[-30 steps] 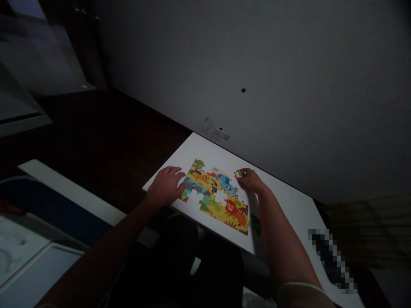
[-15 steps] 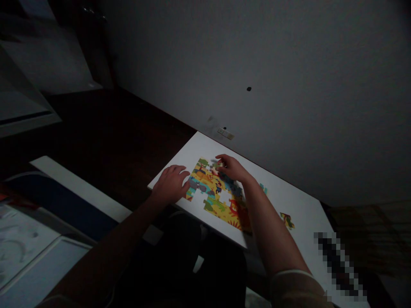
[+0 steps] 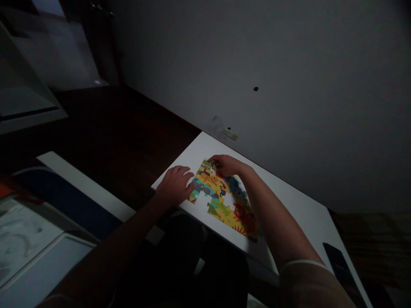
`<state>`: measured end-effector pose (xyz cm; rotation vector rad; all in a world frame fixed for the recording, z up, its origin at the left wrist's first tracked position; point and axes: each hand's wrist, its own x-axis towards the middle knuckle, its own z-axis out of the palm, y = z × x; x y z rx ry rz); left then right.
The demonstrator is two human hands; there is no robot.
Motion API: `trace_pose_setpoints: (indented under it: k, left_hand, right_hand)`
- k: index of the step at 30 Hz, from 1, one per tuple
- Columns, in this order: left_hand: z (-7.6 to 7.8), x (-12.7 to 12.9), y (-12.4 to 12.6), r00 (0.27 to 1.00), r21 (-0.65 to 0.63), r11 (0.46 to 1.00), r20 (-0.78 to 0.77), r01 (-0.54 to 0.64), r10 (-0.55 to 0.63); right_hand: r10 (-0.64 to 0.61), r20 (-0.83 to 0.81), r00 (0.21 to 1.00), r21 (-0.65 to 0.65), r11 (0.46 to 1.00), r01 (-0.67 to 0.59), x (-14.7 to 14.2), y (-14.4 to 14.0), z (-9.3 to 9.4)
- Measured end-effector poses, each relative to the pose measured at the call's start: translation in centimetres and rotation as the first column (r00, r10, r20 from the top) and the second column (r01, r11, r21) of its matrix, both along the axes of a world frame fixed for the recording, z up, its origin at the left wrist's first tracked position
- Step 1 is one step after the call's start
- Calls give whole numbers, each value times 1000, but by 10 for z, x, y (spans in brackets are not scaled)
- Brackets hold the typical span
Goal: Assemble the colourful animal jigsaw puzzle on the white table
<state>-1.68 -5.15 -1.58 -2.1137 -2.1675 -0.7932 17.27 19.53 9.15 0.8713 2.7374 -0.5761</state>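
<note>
Your left hand lay flat, holding nothing, beside the jigsaw puzzle; your right hand pinched a piece (barely visible) at its top edge

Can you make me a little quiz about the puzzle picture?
1. True or false: the left hand lies flat by the puzzle's left edge.
2. Where are the right hand's fingertips? A) on the puzzle's far edge B) on the phone C) on the wall
3. What colour is the board under the puzzle?

Key
1. True.
2. A.
3. White.
</note>
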Motion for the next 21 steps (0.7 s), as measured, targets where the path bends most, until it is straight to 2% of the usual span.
trace_pose_setpoints:
  k: [8,14,21]
  left_hand:
    - [-1,0,1,1000,2,1000,-5,-2,2]
    - [-2,1,0,1000,6,1000,-30,-6,6]
    - [4,2,-2,1000,-25,1000,-12,-1,1]
  right_hand:
    - [40,45,998,-99,995,-35,-9,5,-1]
    - [100,21,995,-5,995,-100,-9,9,-6]
    - [68,-9,998,23,997,-68,-4,8,-10]
